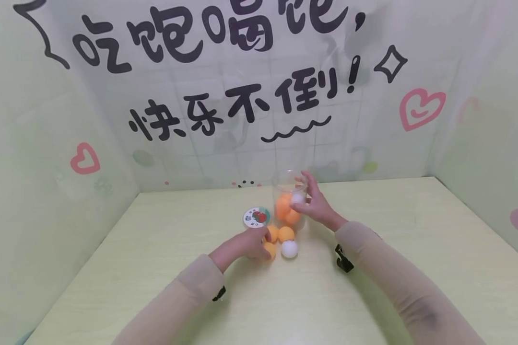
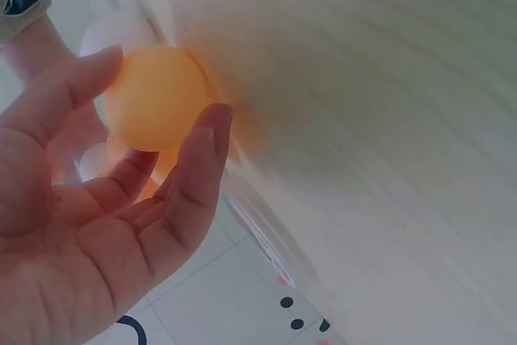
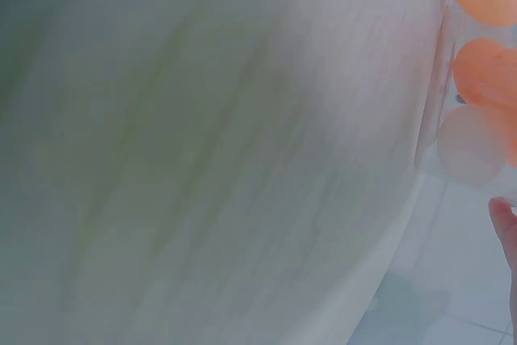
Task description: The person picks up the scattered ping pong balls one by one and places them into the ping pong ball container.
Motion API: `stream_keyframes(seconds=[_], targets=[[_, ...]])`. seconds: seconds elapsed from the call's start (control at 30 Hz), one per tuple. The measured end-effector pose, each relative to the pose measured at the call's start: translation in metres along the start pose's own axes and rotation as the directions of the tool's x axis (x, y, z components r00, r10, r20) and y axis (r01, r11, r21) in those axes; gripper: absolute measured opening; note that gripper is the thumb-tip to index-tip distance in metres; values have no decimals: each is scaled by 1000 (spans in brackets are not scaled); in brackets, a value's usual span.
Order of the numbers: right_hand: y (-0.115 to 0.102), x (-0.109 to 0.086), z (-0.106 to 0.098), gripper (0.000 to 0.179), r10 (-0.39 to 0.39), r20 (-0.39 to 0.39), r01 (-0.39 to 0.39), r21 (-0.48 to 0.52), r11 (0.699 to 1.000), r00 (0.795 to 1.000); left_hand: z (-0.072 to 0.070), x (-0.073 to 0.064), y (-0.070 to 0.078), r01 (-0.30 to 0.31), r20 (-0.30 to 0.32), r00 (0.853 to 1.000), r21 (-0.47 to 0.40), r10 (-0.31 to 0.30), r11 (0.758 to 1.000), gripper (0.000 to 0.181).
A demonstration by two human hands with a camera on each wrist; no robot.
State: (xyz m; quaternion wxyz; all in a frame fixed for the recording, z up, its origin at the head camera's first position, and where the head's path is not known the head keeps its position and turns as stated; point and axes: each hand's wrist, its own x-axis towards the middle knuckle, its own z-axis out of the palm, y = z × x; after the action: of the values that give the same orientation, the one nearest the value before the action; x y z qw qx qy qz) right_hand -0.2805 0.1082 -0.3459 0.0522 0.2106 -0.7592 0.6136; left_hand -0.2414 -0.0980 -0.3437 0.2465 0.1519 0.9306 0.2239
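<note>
Between left thumb and fingertips: orange ball (image 2: 153,98), cupped from opposite sides, presumably because anything so round would roll from a one-sided touch; whether it sits on the table or is just lifted, cannot tell.
Left hand (image 1: 251,243): thumb and fingers curled, parted by about the ball's breadth.
Loose balls: second orange (image 1: 272,233), third orange (image 1: 287,234) and white ball (image 1: 289,249), clustered just beyond and to the right of the left grip, near enough to one another that little reach seems needed.
Right hand (image 1: 318,206): partly wrapped about the jar, thumb across the near side, fingers toward the far side by the rim; spread to the jar's width, apparently to brace it.
Jar (image 1: 290,184): clear, upright, beyond and right of the left grip.
Jar contents: several orange balls (image 1: 283,207) and a white one (image 1: 298,199), heaped low, seen through the wall.
Disc (image 1: 256,218): printed, just beyond the left grip, beside the jar, perhaps aside to leave the rim free.
Table (image 1: 414,230): pale, beneath both grips.
</note>
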Motion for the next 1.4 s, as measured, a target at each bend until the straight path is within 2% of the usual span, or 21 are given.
stream_keyframes(seconds=[0.23,0.43,0.67,0.93,1.13,1.3,1.4], targets=[[0,1,-1,85,-8,1,8,-2,1000,1000,-4,-2,-4,-16,19,1000,-37,17,999,32],[1,1,-1,85,-1,2,1,3,1000,1000,-8,-5,-5,-23,-13,1000,-6,23,1000,31],[4,-2,1,84,8,11,-8,0,1000,1000,-13,-10,-5,-20,-41,999,-13,20,1000,35],[2,0,-1,84,-2,1,2,6,1000,1000,-24,-8,-8,-12,-103,995,-68,5,998,37],[1,0,-1,85,10,-2,-10,-3,1000,1000,-31,-8,-8,-6,-175,984,-103,-13,995,37],[0,-2,0,84,11,-2,-11,-2,1000,1000,-34,-8,-7,20,-197,979,-158,-51,987,38],[-1,-2,1,84,5,-1,-5,-5,1000,1000,-36,-9,-6,14,-212,976,-177,-52,984,37]])
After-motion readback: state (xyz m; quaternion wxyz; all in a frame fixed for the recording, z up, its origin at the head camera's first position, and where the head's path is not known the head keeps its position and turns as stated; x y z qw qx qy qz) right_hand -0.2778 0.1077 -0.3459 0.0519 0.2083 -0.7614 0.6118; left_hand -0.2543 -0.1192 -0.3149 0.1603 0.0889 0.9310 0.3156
